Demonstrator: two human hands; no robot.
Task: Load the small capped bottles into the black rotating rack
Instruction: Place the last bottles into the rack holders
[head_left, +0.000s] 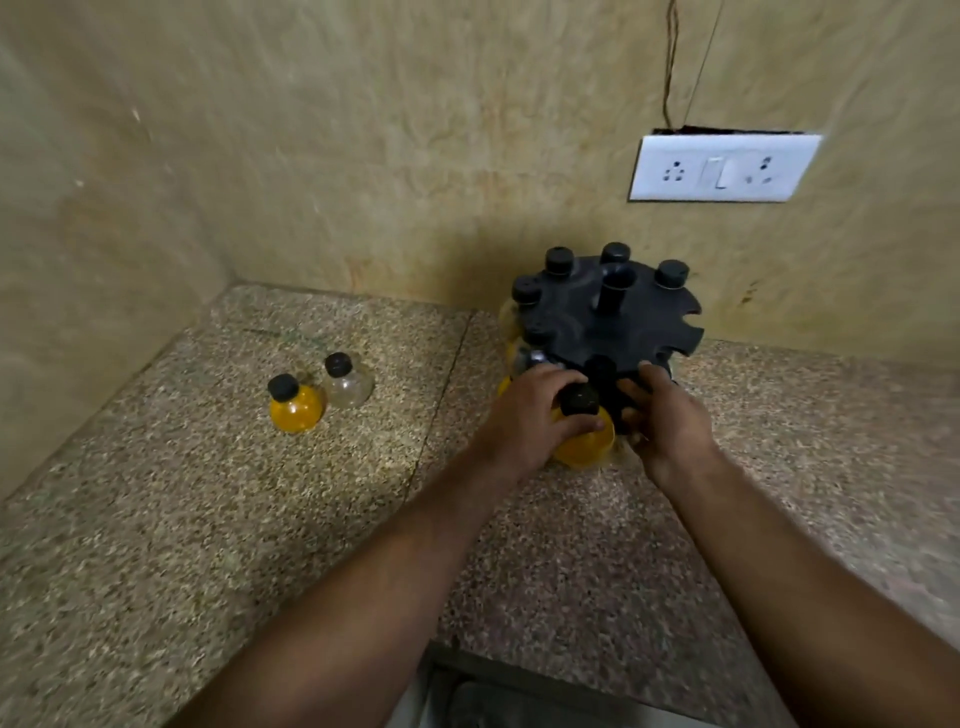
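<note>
Left hand (530, 415) gripping yellow bottle (584, 441), rack (613, 322) edge (right slots free)

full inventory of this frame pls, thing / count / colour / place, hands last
rotating rack: 1, black, back of counter by the wall, empty notches on its right rim
bottles in rack: at least 4 black caps clearly seated along the far and left rim; more at the near edge are partly hidden
held bottle: 1, yellow contents, black cap, at the rack's near edge
loose yellow bottle: 1, black cap, left on counter
loose clear bottle: 1, black cap, just behind the yellow one
counter: speckled stone
wall socket plate: 1, white, right wall
left hand: gripping the held bottle
right hand: fingers on the rack's near rim
</note>
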